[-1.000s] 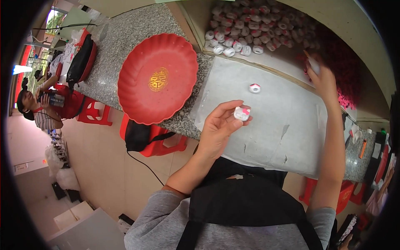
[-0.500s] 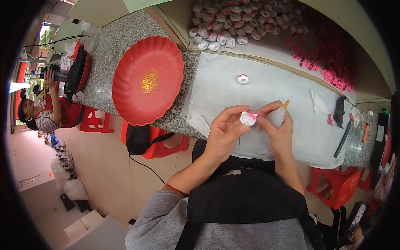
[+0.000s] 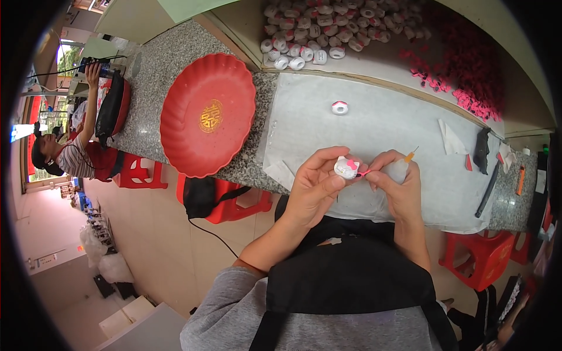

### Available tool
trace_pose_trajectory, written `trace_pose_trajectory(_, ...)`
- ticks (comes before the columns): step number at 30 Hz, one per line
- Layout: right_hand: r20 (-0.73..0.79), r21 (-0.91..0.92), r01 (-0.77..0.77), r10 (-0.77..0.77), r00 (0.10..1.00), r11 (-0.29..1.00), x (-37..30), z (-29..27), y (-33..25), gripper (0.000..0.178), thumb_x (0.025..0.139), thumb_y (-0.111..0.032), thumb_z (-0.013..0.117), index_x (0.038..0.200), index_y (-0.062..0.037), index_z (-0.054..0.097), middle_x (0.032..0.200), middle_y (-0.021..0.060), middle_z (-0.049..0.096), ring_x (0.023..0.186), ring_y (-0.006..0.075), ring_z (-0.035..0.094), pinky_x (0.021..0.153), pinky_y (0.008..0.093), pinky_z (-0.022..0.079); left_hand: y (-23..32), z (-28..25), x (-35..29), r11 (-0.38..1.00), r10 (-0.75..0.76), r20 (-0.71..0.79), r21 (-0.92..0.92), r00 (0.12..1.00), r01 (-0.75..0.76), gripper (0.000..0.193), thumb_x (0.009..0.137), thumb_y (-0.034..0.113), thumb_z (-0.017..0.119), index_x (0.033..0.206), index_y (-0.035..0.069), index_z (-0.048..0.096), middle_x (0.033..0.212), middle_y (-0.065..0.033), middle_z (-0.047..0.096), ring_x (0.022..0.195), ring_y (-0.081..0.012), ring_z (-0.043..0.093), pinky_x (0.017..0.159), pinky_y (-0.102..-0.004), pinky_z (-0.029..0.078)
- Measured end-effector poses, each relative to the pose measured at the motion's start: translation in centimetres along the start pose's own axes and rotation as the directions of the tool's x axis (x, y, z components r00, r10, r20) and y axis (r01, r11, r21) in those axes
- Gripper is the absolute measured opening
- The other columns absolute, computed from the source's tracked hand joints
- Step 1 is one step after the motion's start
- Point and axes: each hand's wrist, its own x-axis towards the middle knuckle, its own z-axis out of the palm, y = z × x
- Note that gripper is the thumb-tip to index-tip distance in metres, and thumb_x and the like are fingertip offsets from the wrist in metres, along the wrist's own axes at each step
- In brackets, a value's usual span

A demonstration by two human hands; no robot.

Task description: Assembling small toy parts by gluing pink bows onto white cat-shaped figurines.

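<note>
My left hand [image 3: 313,190] pinches a small white cat-face piece [image 3: 346,168] with a pink bow between thumb and fingers. Close by its right side, my right hand [image 3: 404,196] holds a small pink piece [image 3: 364,174] at the fingertips, its near end at the cat-face piece; whether they touch I cannot tell. Tucked in that same hand is a translucent squeeze bottle [image 3: 397,171] with an orange needle tip pointing up and away. Both hands are above the white sheet [image 3: 293,117]. Beyond them on the sheet lies one white ring-shaped piece [image 3: 339,107] with a pink patch.
A shelf at the back holds a heap of white pieces [image 3: 328,35] and a pile of pink parts [image 3: 468,76]. To the left stands a red scalloped tray [image 3: 175,117]. Paper scraps [image 3: 451,140] and an orange knife [image 3: 520,180] lie right. Another person [image 3: 76,152] works far left.
My right hand has drawn slightly right from the cat-face piece, exposing the pink piece at its fingertips. The bottle moved with it. The other person's arm is raised higher.
</note>
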Motion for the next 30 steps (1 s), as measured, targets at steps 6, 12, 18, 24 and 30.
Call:
trace_pose_trajectory(6,0.006,0.029,-0.032,0.032,0.999,0.999,-0.7,-0.3,-1.0,0.01,0.064,0.0,0.058,0.069,0.0003,0.049,0.063,0.0066,0.05,0.051,0.0099,0.044,0.047,0.0203,0.034,0.2,-0.9,0.3,0.801,0.241,0.021,0.561,0.97,-0.211,0.035,0.07,-0.003,0.054,0.103,0.0,0.044,0.101,-0.0156,0.048,0.094,-0.025,0.049,0.077,-0.0327,0.044)
trace_pose_trajectory(12,0.034,0.015,-0.096,0.095,0.995,0.995,-0.4,1.5,-0.9,0.009,0.064,0.001,0.057,0.069,-0.0001,0.05,0.063,0.0056,0.05,0.051,0.0089,0.043,0.047,0.0201,0.033,0.2,-0.3,0.3,0.577,0.376,0.089,0.756,0.922,-0.308,0.029,0.064,-0.008,0.056,0.092,-0.001,0.054,0.098,-0.0129,0.052,0.09,-0.0212,0.051,0.073,-0.0274,0.044)
trace_pose_trajectory(18,0.005,0.007,-0.085,0.085,0.996,0.996,-0.2,1.5,-0.5,0.009,0.065,0.0,0.057,0.069,-0.0006,0.05,0.064,0.004,0.05,0.052,0.0082,0.042,0.047,0.0196,0.032,0.6,-0.6,0.3,0.461,0.353,0.198,0.814,0.914,-0.354,0.029,0.064,-0.009,0.056,0.092,-0.002,0.053,0.095,-0.0156,0.052,0.091,-0.0239,0.051,0.074,-0.0298,0.043)
trace_pose_trajectory(24,-0.025,-0.017,-0.007,0.007,1.0,1.0,-0.1,1.7,-0.1,0.011,0.066,-0.006,0.063,0.066,-0.002,0.052,0.061,0.0002,0.05,0.056,0.0041,0.042,0.05,0.0173,0.032,0.8,-0.6,0.1,0.577,0.3,0.195,0.742,0.934,-0.341,0.028,0.067,-0.008,0.056,0.094,-0.002,0.052,0.099,-0.0164,0.05,0.094,-0.0232,0.049,0.078,-0.0299,0.042)
trace_pose_trajectory(30,-0.003,-0.117,0.144,-0.145,0.989,0.983,-0.4,2.0,0.0,0.019,0.063,0.0,0.063,0.078,-0.0025,0.051,0.065,0.0,0.051,0.06,0.005,0.044,0.055,0.018,0.035,1.0,-0.2,-0.2,0.788,0.23,0.06,0.575,0.971,-0.222,0.026,0.071,-0.002,0.054,0.096,-0.003,0.049,0.102,-0.0182,0.048,0.095,-0.0226,0.048,0.079,-0.0311,0.04)
